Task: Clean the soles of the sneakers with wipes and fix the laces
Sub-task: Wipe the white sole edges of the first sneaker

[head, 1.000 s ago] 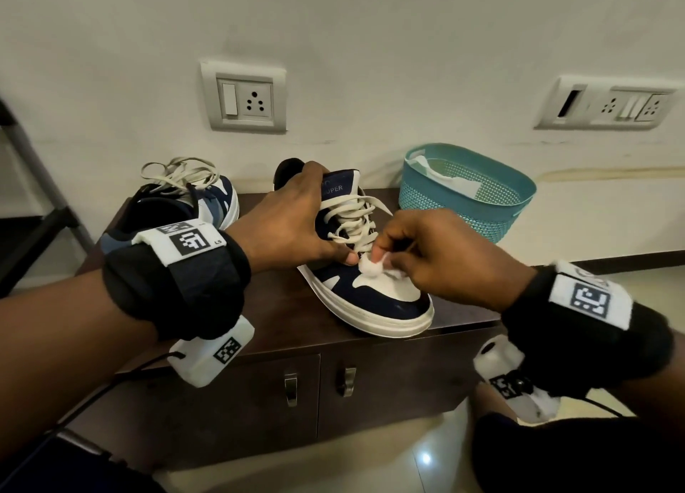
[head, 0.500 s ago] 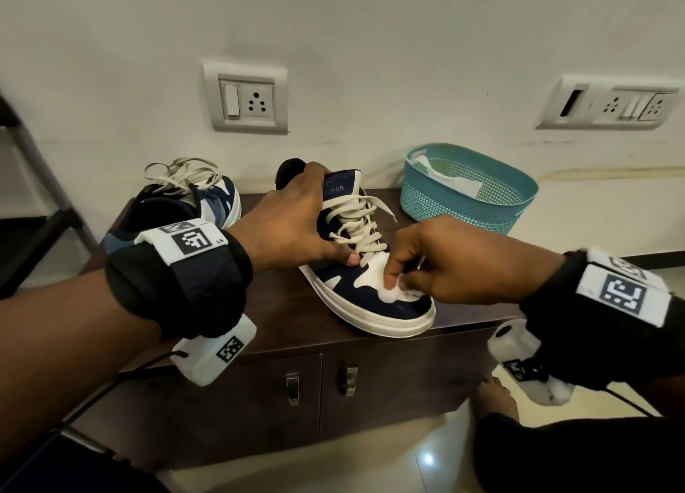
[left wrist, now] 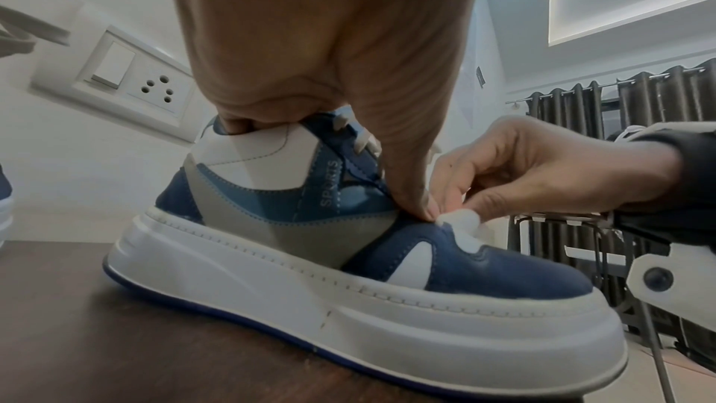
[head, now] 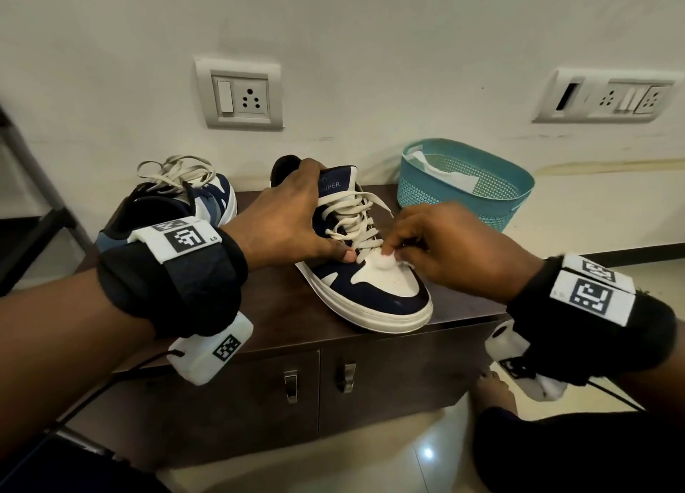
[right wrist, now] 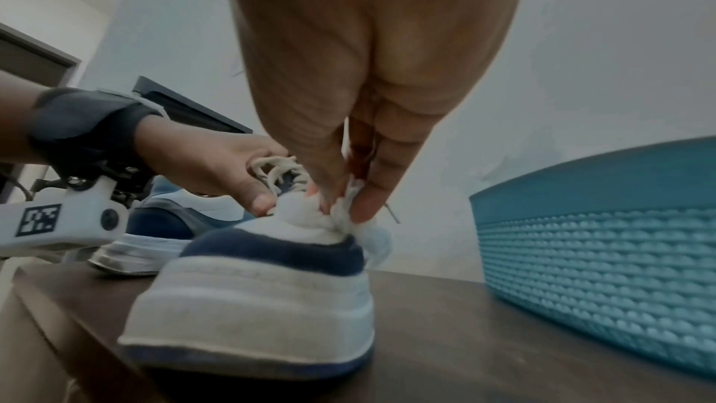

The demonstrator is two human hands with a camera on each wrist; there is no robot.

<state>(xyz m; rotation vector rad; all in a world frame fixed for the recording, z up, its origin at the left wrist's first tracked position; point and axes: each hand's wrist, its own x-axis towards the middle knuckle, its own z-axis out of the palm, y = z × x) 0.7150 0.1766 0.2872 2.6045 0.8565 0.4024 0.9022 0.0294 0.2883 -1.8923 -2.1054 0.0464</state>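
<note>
A navy and white sneaker (head: 385, 292) with cream laces (head: 352, 220) stands upright on the dark wooden cabinet (head: 281, 307), toe toward me. My left hand (head: 293, 225) grips its collar and side, thumb by the lowest laces. My right hand (head: 433, 247) pinches a crumpled white wipe (head: 385, 260) and presses it on the white toe panel just below the laces. The left wrist view shows the sneaker (left wrist: 348, 256) from the side with the wipe (left wrist: 461, 219) at the thumb tip. The right wrist view shows the wipe (right wrist: 329, 216) on the toe (right wrist: 263, 287).
A second sneaker (head: 178, 207) with loose laces sits at the cabinet's back left. A teal plastic basket (head: 463, 192) holding white wipes stands at the back right against the wall. Wall sockets (head: 241, 93) hang above. The cabinet's front edge lies just under the sneaker's toe.
My right hand has drawn the wipe back from the front of the toe up to the spot just below the laces. The left hand keeps its grip on the sneaker.
</note>
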